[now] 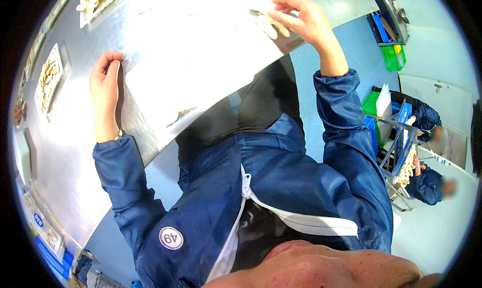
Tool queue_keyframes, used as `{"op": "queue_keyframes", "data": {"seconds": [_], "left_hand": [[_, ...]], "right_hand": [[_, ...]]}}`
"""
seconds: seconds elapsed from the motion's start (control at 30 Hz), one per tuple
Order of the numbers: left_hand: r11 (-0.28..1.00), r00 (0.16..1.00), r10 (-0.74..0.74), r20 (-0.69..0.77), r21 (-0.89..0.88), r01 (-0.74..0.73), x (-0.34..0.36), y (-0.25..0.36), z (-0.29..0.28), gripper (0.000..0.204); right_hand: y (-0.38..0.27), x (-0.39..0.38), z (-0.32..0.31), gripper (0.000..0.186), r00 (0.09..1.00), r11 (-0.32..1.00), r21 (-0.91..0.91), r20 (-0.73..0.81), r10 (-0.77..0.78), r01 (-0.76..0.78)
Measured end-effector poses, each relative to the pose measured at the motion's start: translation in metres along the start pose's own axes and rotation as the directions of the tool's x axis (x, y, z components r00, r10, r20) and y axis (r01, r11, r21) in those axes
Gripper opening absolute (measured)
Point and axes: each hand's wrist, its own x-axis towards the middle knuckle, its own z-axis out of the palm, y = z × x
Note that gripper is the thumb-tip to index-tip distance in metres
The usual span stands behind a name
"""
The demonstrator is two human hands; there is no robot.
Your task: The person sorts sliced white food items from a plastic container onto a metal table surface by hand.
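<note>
Pale slices (269, 30) look light, fragile, best pinched mid-length; whether the right hand (310, 24) grips any is unclear, the left hand (104, 83) curls seemingly empty.

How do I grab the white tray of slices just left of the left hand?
Probably pinch the white tray by its long rim facing the left hand, coming from the right. It's narrow, open-topped and lies flat, with slices filling the middle, so keep it level.
</note>
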Motion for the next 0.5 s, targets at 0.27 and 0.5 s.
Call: {"op": "queue_keyframes", "data": {"seconds": [0.27,0.5], "left_hand": [[0.997,0.998,-0.068,0.016,-0.026,0.069,-0.002,0.004,-0.001,0.018],[0.998,0.998,-0.053,0.016,0.018,0.053,-0.002,0.001,-0.004,0.017]], "right_hand": [[-0.032,-0.028,-0.003,0.033,0.975,0.967,-0.223,0.155,0.161,-0.124],[-0.029,-0.032,0.010,0.031,0.964,0.960,-0.192,0.127,0.233,-0.206]]}}
